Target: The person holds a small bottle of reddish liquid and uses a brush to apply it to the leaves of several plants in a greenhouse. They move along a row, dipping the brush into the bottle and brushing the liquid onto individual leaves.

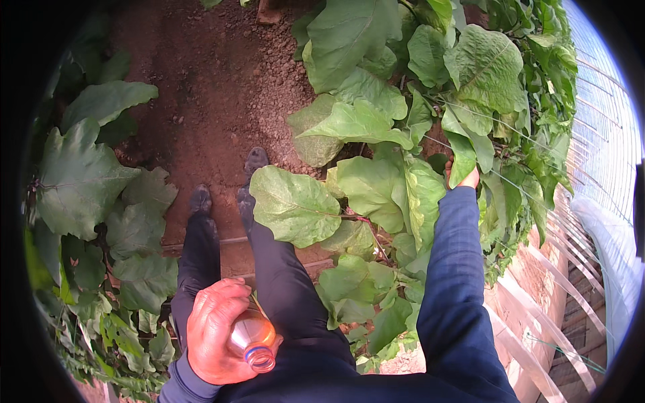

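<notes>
My left hand (221, 332) is wrapped around a clear plastic bottle (253, 335) in front of my waist. The bottle has no cap on its mouth, a blue ring at the neck, and looks orange inside. A thin green strip or stem shows beside it. On the right, my right hand (466, 177) reaches in among the foliage of a leafy plant, seemingly eggplant; a green leaf (461, 156) covers most of it, so its fingers and anything in them are hidden. A broad leaf (297, 206) spreads over my leg. A small white flower (377, 250) shows below a purplish stem.
Reddish bare soil (201, 116) runs between two plant rows, with a leafy row (80, 176) at left. Thin strings (514, 130) cross the right-hand plants. Clear plastic sheeting (604, 242) and pale straps (549, 322) lie at far right. A board-like edge (234, 241) crosses the path.
</notes>
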A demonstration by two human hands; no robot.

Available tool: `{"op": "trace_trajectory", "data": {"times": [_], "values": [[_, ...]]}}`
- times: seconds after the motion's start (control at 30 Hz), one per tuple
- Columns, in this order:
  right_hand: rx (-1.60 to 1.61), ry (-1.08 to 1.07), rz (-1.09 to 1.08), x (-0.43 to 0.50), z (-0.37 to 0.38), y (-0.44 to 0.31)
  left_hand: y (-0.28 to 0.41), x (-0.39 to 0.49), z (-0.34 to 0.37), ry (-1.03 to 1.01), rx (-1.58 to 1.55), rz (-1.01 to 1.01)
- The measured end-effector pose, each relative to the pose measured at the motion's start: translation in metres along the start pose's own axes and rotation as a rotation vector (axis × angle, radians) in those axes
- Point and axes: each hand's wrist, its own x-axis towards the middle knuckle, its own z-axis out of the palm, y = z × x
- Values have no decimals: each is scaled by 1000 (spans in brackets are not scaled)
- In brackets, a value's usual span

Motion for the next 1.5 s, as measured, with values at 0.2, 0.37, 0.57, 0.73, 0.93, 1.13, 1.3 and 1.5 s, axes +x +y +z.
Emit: {"op": "trace_trajectory", "data": {"times": [0.2,0.37,0.57,0.73,0.93,1.13,1.3,1.5], "values": [[-138,63,-68,-76,11,18,36,13,-7,14,64,90],[-488,63,-385,-167,7,11,83,34,-14,-15,124,177],[-588,67,-697,-278,10,-17,129,68,-10,28,144,275],[-522,-145,-798,-345,36,-49,147,79,-32,32,135,339],[-506,-224,-1008,-357,117,-72,143,96,-81,75,57,317],[-511,-128,-1148,-339,218,-69,100,131,-164,128,-28,296],[-545,-42,-1003,-316,297,-52,51,178,-254,178,-89,293],[-575,2,-861,-286,344,-45,35,213,-330,156,2,253]]}}
